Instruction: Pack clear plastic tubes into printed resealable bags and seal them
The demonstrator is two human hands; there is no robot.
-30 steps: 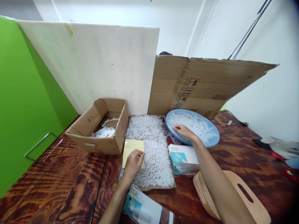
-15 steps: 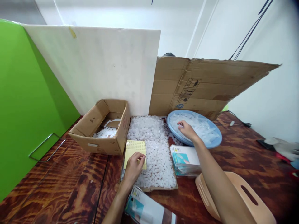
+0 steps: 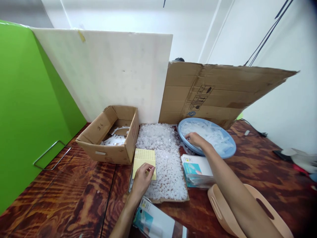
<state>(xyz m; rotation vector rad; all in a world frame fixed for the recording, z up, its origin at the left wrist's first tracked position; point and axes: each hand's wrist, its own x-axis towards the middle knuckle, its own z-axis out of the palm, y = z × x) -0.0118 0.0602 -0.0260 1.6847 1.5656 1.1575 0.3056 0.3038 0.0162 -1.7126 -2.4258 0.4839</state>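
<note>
My left hand point(image 3: 143, 177) lies over the lower part of a yellow sheet of small round stickers point(image 3: 145, 154). Its fingers are curled, with thumb and forefinger close together; anything small between them is too fine to see. Under the sheet spreads a cardboard tray of small translucent white pieces point(image 3: 170, 172). My right hand point(image 3: 196, 139) reaches over the near left rim of a blue basin point(image 3: 229, 151), fingertips bent down at its edge and pressed together. Thin translucent strips point(image 3: 208, 132) fill the basin. What the right fingers grip, if anything, is hidden.
A cardboard box point(image 3: 106, 153) with white pieces stands left. Packaged cards point(image 3: 198, 168) are stacked below the basin, and another pack point(image 3: 158, 219) lies near my left forearm. A peach plastic bin point(image 3: 218, 211) sits under my right forearm. Cardboard point(image 3: 223, 92) and white panels point(image 3: 104, 76) stand behind.
My right hand has lowered and shifted slightly left, from above the strips to the basin's near left edge. My left hand stays on the sticker sheet. The view has shifted slightly.
</note>
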